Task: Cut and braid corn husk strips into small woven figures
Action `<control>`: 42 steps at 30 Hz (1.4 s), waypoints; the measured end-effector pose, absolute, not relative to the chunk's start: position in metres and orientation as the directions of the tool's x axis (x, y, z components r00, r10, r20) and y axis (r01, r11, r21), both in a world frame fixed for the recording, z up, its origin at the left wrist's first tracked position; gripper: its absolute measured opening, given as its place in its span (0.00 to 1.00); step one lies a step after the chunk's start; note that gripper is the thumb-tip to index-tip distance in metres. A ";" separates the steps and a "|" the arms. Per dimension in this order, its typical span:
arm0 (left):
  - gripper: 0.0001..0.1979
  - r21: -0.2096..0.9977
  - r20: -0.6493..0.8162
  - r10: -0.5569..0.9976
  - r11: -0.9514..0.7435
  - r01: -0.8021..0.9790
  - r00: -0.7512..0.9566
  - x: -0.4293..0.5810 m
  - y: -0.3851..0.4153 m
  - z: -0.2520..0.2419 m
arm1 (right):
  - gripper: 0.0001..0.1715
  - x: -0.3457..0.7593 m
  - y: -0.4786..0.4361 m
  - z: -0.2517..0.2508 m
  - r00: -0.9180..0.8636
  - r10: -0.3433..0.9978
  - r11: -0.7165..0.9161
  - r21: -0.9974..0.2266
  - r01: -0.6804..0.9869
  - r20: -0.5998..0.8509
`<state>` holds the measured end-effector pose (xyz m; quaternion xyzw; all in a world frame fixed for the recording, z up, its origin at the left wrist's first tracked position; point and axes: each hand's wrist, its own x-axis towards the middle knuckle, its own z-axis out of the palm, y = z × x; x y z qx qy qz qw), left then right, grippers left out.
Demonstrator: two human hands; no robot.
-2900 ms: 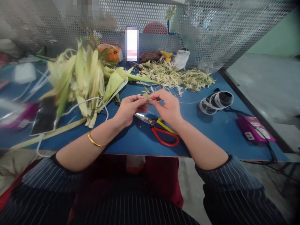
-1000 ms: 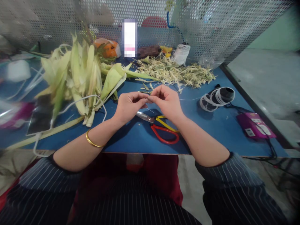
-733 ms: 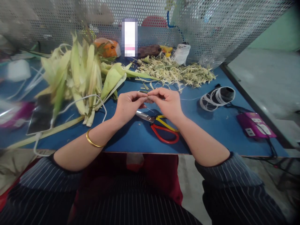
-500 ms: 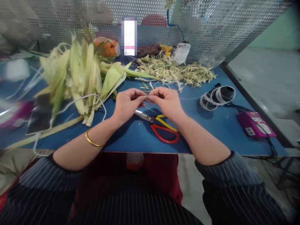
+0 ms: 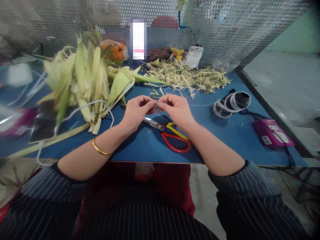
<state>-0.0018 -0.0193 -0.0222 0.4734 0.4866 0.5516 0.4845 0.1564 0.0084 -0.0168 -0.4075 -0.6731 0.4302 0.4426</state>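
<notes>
My left hand and my right hand meet fingertip to fingertip above the blue table. Both are pinched shut on something small; what sits between the fingers is hidden. A thin white thread runs from my right hand toward the spool at the right. Scissors with red and yellow handles lie flat on the table just under my hands. A gold bangle circles my left wrist.
A heap of pale green corn husks fills the left. Shredded husk scraps lie at the back. A phone with a white cable rests at left, a magenta device at right. A perforated metal screen walls the back.
My hands stay together at the same spot; the fingers shifted slightly as they work the small piece. The husk bit seen earlier between the fingertips no longer shows.
</notes>
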 end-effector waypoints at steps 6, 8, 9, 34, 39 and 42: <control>0.18 0.988 -0.014 0.997 0.001 -0.155 -0.080 -0.001 -0.019 -0.019 | 0.04 0.157 0.010 -0.019 -0.244 0.939 0.281 -0.949 0.144 0.242; 0.19 0.981 -0.042 0.997 0.029 -0.194 -0.065 -0.001 -0.020 -0.018 | 0.04 0.157 0.012 -0.021 -0.212 0.950 0.259 -0.957 0.126 0.229; 0.18 0.979 -0.047 0.997 0.034 -0.201 -0.061 -0.001 -0.020 -0.018 | 0.04 0.157 0.012 -0.022 -0.200 0.954 0.250 -0.961 0.117 0.224; 0.11 0.994 -0.017 0.998 0.010 -0.112 -0.064 -0.006 -0.013 -0.023 | 0.04 0.230 0.049 0.008 -0.219 0.958 0.281 -0.452 0.847 0.185; 0.12 0.983 -0.074 0.997 0.069 -0.169 -0.021 -0.005 -0.014 -0.025 | 0.10 0.262 0.072 -0.006 -0.222 0.974 0.196 -0.312 0.930 -0.049; 0.12 0.978 -0.098 0.994 0.105 -0.178 0.052 -0.004 -0.016 -0.024 | 0.10 0.262 0.080 -0.018 -0.248 0.967 0.218 -0.324 0.921 -0.054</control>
